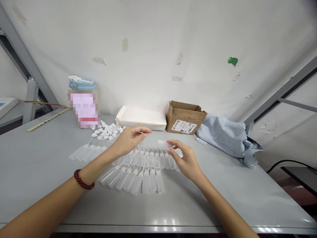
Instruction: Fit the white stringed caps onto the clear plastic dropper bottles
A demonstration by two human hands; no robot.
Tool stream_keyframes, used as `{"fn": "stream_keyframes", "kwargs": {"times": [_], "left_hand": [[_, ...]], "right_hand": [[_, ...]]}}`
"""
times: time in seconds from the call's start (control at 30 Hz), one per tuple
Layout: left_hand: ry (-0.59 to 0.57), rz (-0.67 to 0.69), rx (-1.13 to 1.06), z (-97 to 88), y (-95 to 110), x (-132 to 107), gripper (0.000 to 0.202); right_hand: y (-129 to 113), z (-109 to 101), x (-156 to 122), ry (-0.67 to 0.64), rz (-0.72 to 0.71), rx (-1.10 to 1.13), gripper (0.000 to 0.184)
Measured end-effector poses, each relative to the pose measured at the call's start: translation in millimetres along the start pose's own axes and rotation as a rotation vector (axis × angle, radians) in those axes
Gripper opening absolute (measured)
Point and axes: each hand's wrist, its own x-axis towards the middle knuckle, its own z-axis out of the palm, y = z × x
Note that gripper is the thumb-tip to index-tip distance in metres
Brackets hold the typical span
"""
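My right hand [184, 159] holds a small translucent plastic bottle [165, 143] by its body, its neck pointing left, above the table. My left hand [130, 138] is raised just left of it, thumb and fingers pinched on something small that I cannot make out. Below both hands lie several empty translucent squeeze bottles [138, 177] in overlapping rows on the grey table [37, 165]. Another row of bottles [85, 152] lies to the left. A heap of small white caps [106, 131] sits behind that row. A dark red bead bracelet circles my left wrist.
At the back stand a blue-lidded container [83, 105], a stack of white sheets [142, 118] and an open cardboard box [184, 117]. A light blue cloth [225, 135] lies at the right. A wooden strip [47, 120] lies far left. The table's front edge runs along the bottom.
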Motion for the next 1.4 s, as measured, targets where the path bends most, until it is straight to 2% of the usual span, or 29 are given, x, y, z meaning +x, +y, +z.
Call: {"fn": "stream_keyframes", "kwargs": {"times": [0.2,0.47,0.67,1.1,1.3,1.4], "left_hand": [[-0.095,-0.128,-0.466,10.5,13.3,-11.2,0.016],[-0.112,-0.273,-0.696,14.6,9.2,-15.4,0.015],[-0.167,-0.253,-0.698,18.7,10.2,-16.3,0.01],[-0.135,-0.226,-0.719,26.2,6.6,-16.7,0.013],[-0.149,-0.232,-0.68,32.6,9.2,-20.2,0.019],[-0.135,-0.163,-0.527,32.3,16.8,-24.7,0.025]], "right_hand": [[-11.9,5.8,-2.9,-0.026,0.134,0.251,0.02],[-15.4,7.9,-4.0,-0.074,0.309,0.577,0.023],[-19.8,6.5,-4.4,-0.111,0.347,0.687,0.024],[-20.9,7.7,-6.9,-0.139,0.292,0.593,0.022],[-21.5,15.6,-10.4,-0.157,0.275,0.704,0.043],[-21.7,18.2,-12.7,-0.163,0.264,0.712,0.049]]}}
